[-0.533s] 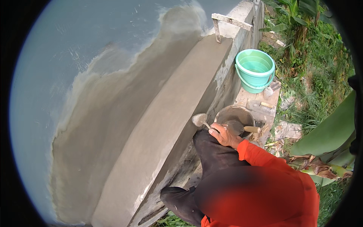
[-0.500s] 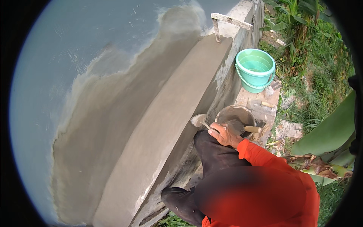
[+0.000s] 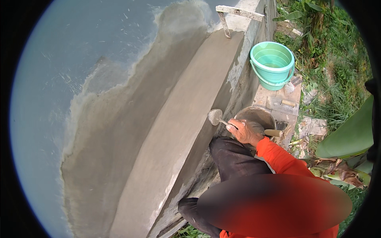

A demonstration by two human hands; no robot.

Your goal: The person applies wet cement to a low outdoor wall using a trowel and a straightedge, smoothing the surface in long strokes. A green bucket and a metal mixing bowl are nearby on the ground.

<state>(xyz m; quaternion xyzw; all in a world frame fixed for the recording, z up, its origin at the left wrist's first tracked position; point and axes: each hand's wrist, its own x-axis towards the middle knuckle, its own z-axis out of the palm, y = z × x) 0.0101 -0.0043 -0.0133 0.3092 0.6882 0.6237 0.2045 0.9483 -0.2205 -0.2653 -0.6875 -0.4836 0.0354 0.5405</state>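
My right hand is closed around the thin handle of a small trowel. Its rounded, mortar-smeared blade lies against the top edge of the grey plastered wall. Beside the hand stands a mortar bucket, partly hidden by it. A second trowel's wooden handle sticks out over that bucket's rim. My left hand is out of sight.
A green water bucket stands on a board beside a plastering float. A whitish wooden frame piece rests at the wall's far end. Plants grow along the right.
The whole view has shifted slightly. My right hand and the small trowel have moved a little farther along the wall's edge, still gripping the same handle.
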